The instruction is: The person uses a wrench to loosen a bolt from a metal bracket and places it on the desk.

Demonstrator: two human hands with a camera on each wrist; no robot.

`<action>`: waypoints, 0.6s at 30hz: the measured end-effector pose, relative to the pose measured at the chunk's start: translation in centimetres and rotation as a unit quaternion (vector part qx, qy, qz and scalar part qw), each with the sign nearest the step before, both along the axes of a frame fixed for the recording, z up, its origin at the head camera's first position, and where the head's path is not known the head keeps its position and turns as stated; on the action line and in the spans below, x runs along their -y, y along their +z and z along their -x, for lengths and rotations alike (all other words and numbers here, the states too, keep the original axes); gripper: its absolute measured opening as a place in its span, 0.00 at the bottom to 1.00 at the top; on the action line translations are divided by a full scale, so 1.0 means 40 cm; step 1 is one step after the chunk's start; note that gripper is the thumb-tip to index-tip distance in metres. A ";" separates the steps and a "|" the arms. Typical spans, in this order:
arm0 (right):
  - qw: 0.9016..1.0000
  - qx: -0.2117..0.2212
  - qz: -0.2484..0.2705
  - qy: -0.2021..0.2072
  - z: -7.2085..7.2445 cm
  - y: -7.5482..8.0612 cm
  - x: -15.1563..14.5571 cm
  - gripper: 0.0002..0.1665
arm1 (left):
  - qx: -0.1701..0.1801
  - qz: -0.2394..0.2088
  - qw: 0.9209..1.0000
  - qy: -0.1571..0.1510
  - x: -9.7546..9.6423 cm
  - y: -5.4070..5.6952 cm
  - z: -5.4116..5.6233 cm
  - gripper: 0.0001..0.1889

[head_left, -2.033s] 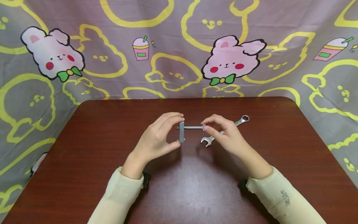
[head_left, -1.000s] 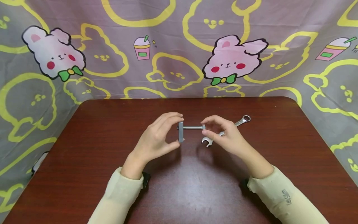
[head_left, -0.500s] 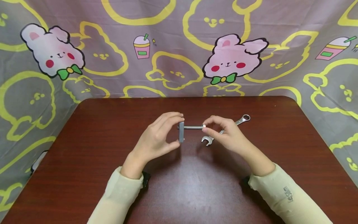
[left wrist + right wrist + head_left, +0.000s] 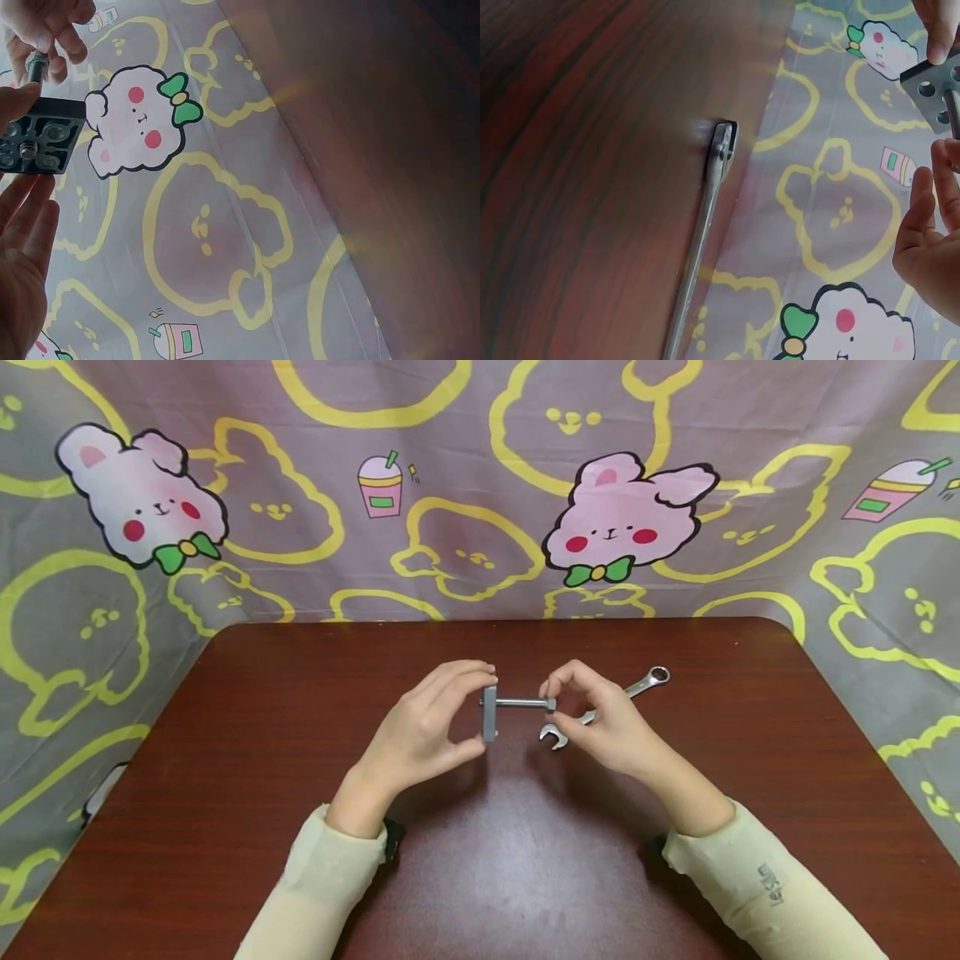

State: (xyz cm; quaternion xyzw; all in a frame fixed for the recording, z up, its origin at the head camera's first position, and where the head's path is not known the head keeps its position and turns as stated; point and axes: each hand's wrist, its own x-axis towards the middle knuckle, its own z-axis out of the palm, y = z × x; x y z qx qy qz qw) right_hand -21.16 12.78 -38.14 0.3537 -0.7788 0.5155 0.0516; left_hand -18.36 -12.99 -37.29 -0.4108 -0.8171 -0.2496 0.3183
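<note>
My left hand (image 4: 420, 727) holds a small grey square plate (image 4: 489, 714) on edge above the table, thumb below and fingers above. A long metal bolt (image 4: 521, 702) runs level through the plate; in the left wrist view its threaded tip pokes out of the plate's middle, on a face with moulded hollows (image 4: 56, 133). At the other end, thumb and fingers of my right hand (image 4: 611, 727) pinch around the bolt's hex head. Round holes show in the plate (image 4: 928, 88) in the right wrist view.
A combination wrench (image 4: 648, 681) lies slanted on the dark red-brown table (image 4: 262, 718), partly hidden behind the right hand. Its open end (image 4: 553, 737) points towards the near left. A curtain (image 4: 465, 468) with cartoon prints hangs around the table's back and sides.
My right fingers shift and regrip around the bolt head, leaving it more exposed now than half a second ago. The left hand and plate stay nearly still.
</note>
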 end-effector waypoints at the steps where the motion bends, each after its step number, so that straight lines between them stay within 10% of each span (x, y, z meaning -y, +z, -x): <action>1: 1.000 -0.002 0.002 0.002 0.001 -0.001 -0.002 0.17 | -0.001 0.000 1.000 0.001 0.001 0.001 0.000 0.35; 18: 0.999 0.050 -0.002 0.005 0.009 0.000 -0.017 0.08 | -0.043 -0.006 0.999 -0.004 0.000 0.008 0.003 0.33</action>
